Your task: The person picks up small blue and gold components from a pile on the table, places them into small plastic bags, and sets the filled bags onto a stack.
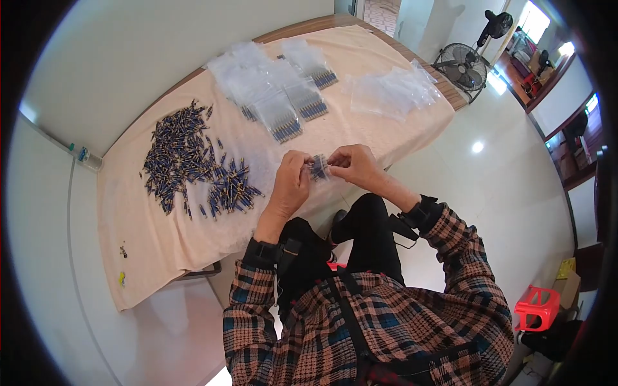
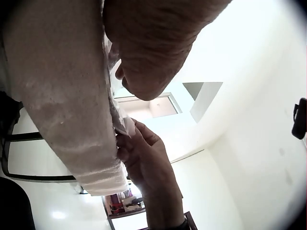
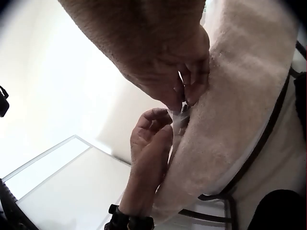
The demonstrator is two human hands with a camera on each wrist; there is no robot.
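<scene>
A small clear plastic bag (image 1: 318,168) with several dark blue and brass-coloured pieces inside lies between both hands at the table's near edge. My left hand (image 1: 291,183) pinches its left side, thumb and fingers bent together. On the opposite side, my right hand (image 1: 357,166) grips the bag's edge between thumb and fingertips. From the right wrist, the translucent plastic bag (image 3: 178,125) shows between the fingertips of the two hands, close over the cloth. In the left wrist view the back of the left hand (image 2: 153,52) hides part of the bag.
Loose blue and brass pieces (image 1: 177,151) form a large pile on the table's left, with a smaller heap (image 1: 232,186) beside it. Filled bags (image 1: 277,109) lie overlapping beyond the hands. Flat plastic bags (image 1: 389,93) spread at the right. A cream cloth (image 1: 193,241) covers the table.
</scene>
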